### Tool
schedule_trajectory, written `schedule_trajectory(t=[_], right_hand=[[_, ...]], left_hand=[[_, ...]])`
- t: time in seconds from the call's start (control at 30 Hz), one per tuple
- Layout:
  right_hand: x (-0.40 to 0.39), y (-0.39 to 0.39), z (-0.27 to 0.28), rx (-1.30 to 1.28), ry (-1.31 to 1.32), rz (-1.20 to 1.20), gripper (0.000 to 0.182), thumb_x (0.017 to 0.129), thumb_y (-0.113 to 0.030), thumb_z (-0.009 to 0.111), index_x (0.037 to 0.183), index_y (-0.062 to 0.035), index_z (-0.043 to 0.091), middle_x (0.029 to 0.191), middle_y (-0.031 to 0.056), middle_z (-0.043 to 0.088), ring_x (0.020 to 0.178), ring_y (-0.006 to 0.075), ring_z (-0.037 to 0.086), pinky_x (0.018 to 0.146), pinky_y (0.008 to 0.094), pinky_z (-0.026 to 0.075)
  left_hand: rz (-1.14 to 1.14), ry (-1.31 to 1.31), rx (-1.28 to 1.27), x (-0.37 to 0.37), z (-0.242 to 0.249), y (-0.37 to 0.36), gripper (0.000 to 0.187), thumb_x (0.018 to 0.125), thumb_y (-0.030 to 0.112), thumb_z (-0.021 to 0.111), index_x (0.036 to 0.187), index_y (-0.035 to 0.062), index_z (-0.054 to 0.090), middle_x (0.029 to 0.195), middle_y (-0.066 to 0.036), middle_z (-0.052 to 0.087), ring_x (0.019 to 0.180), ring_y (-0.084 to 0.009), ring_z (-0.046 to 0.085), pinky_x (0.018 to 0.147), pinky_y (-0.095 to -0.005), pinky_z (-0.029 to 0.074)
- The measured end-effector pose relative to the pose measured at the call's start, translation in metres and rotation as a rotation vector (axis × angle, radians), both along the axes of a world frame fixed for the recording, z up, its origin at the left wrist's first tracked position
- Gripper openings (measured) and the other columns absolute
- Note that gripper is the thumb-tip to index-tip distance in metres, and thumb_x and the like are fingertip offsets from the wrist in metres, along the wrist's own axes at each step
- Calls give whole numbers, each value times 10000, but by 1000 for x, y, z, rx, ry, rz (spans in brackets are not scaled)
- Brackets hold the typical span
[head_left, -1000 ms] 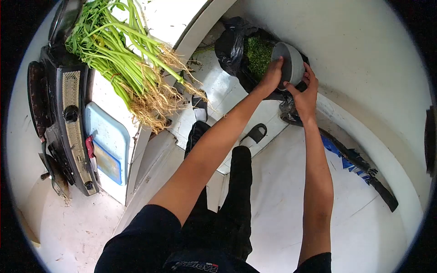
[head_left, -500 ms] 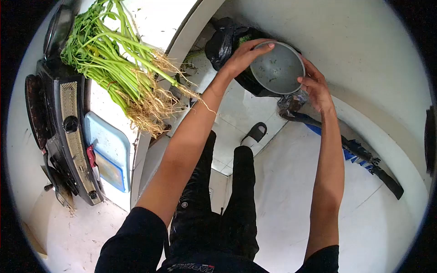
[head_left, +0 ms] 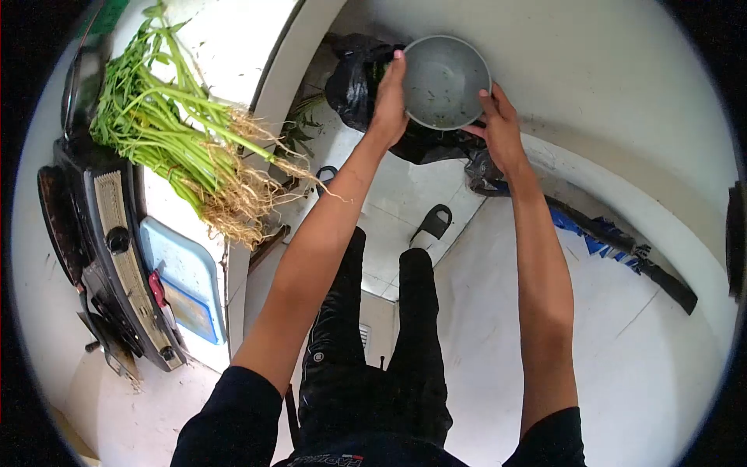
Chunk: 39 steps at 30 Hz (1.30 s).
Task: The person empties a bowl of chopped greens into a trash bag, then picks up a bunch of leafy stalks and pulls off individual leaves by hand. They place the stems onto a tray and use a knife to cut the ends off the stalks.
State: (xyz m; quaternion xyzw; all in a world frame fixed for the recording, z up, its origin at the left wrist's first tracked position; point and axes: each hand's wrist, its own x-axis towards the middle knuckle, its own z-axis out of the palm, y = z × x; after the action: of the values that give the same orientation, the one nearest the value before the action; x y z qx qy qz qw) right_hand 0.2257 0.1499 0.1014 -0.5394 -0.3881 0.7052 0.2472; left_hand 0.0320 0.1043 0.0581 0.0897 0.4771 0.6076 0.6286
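The left hand (head_left: 391, 101) and right hand (head_left: 502, 128) had the grey bowl (head_left: 447, 74) gripped by opposite sides, right over the black bag (head_left: 354, 89), where a loosened thumb could easily have sent it slipping down!

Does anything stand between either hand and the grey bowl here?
Nothing visible does: the left hand and right hand hold the grey bowl directly, at opposite sides. The black plastic bag is partly hidden behind the bowl, not between it and the hands.
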Motion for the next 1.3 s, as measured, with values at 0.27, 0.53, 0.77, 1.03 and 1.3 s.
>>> schedule_trajectory(t=[0.27,0.53,0.77,1.03,1.3], right_hand=[[-2,17,-32,462,-372,119,395,1017,-193,566,1387,-54,576,1355,217,595,1131,343,652,951,454,548],[-39,0,1,995,-417,498,305,882,-27,588,1181,10,631,1164,242,643,1089,430,614,969,502,501],[-59,10,-7,129,-316,-24,287,914,-82,567,1162,46,635,1106,238,675,982,430,657,892,472,530],[-72,19,-30,933,-496,255,281,885,-145,598,1079,48,662,1124,290,664,1033,487,644,861,532,540],[-89,12,-25,604,-463,153,283,879,-150,602,1046,72,655,1062,317,662,1004,483,651,888,537,533]], left_hand=[[-215,606,-66,-25,21,-1,656,979,619,582,1398,120,499,1264,-157,591,1217,-282,512,1083,-409,368],[-312,991,120,-3,36,1,573,1022,544,547,1401,116,589,1324,-237,616,1250,-390,578,1067,-424,435],[-263,1059,122,-4,39,-2,565,1015,493,589,1433,115,552,1286,-240,624,1204,-404,579,1036,-443,449],[-270,1159,168,-7,44,-1,528,1059,449,524,1434,79,535,1312,-231,600,1191,-393,562,1042,-449,442],[-161,1267,144,0,35,-7,503,1082,399,489,1474,84,489,1371,-228,566,1228,-391,543,1081,-441,411]])
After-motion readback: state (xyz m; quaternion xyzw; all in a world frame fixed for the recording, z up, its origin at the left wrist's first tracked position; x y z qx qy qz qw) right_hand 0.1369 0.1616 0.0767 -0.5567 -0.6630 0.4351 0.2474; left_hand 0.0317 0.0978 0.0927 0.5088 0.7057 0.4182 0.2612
